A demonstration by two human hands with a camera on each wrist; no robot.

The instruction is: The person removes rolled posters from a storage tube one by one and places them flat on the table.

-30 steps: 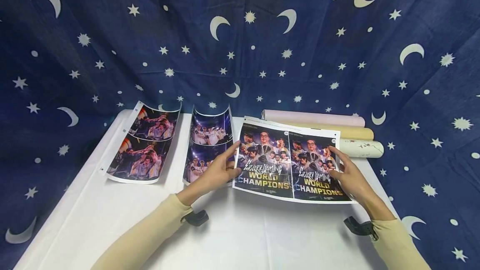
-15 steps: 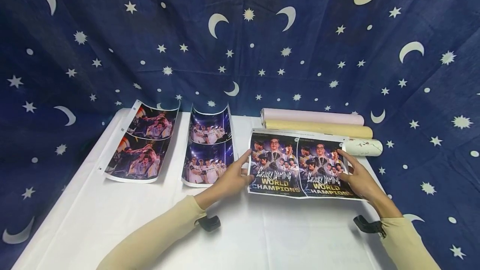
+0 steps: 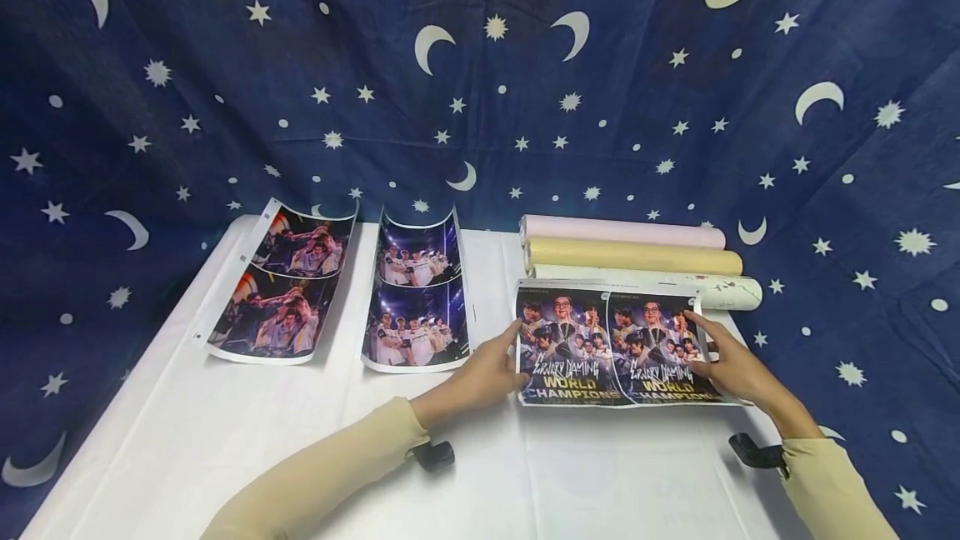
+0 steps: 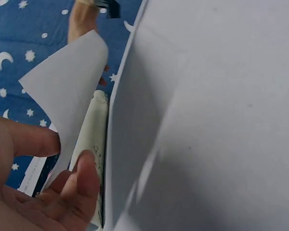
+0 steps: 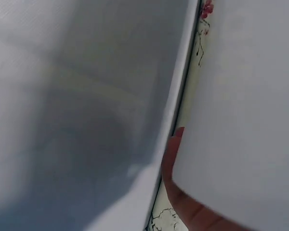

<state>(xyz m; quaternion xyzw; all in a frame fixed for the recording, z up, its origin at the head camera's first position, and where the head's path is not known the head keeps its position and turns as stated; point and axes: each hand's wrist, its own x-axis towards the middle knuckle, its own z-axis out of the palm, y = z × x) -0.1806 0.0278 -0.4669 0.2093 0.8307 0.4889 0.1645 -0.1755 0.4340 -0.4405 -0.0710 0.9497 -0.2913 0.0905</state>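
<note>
A printed poster sheet (image 3: 573, 361) with two matching "World Champions" pictures is held between my hands, above the right part of the table. My left hand (image 3: 487, 373) pinches its left edge; my right hand (image 3: 738, 367) grips the right edge. In the left wrist view, the left hand (image 4: 48, 192) has the sheet between thumb and fingers, and the plain white back (image 4: 70, 82) bends upward. The right wrist view shows a finger of the right hand (image 5: 188, 204) under the sheet's white back (image 5: 245, 120); the rest of that hand is hidden.
Three rolls lie behind the sheet: pink (image 3: 622, 232), yellow (image 3: 637, 256) and a flower-patterned white one (image 3: 731, 292). Two curled photo prints, a reddish one (image 3: 288, 290) and a purple one (image 3: 416, 298), lie at left on the white-covered table (image 3: 187, 432). A starry blue cloth (image 3: 300, 48) hangs behind.
Both hands have carried the poster sheet to the right and somewhat lower toward the table. The flower-patterned roll now shows more behind its top edge. The two prints at left stay put.
</note>
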